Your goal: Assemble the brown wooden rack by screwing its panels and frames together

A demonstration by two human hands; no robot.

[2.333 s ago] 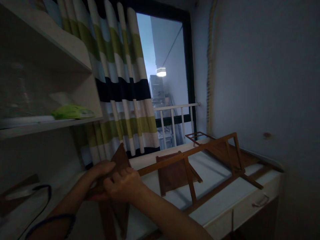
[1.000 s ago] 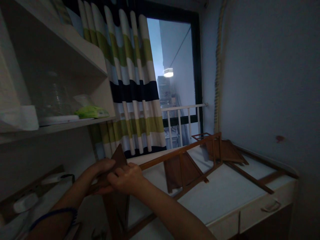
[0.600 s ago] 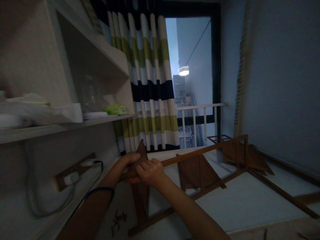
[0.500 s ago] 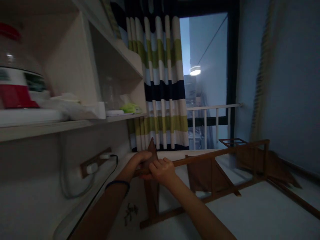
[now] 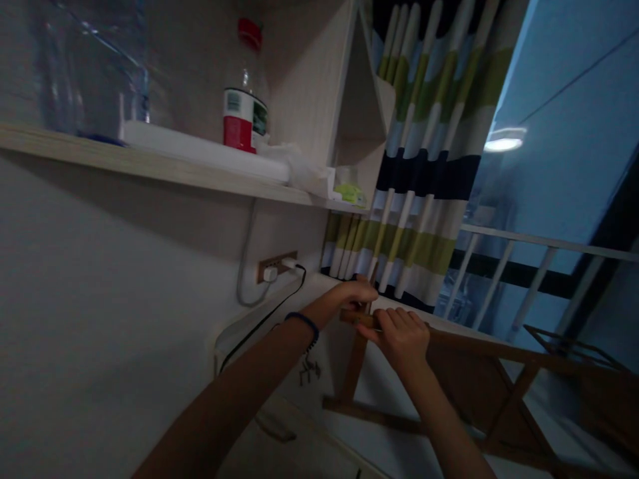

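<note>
A brown wooden shelf rack [image 5: 372, 417] lies on its side on the white surface, with long rails and several brown panels. My right hand [image 5: 405, 336] is wrapped round its upper rail near the left end. My left hand [image 5: 355, 293] is closed at that same end, on a brown wooden board of the rack; its fingertips are partly hidden. A dark blue coiled band circles my left wrist. Below that wrist, several small screws [image 5: 309, 370] lie in a loose heap.
Above on the left runs a wall shelf [image 5: 174, 166] with a red-capped bottle [image 5: 244, 100] and a clear plastic container [image 5: 94, 73]. A socket strip [image 5: 274, 266] with plugs and a black cable is on the wall. A striped curtain [image 5: 424, 166] hangs by the window railing [image 5: 529, 239].
The view has swung left and tilted, so the rack and both hands appear farther right. Both hands stay on the rack's end; the left hand's wrist is now more bent over the board.
</note>
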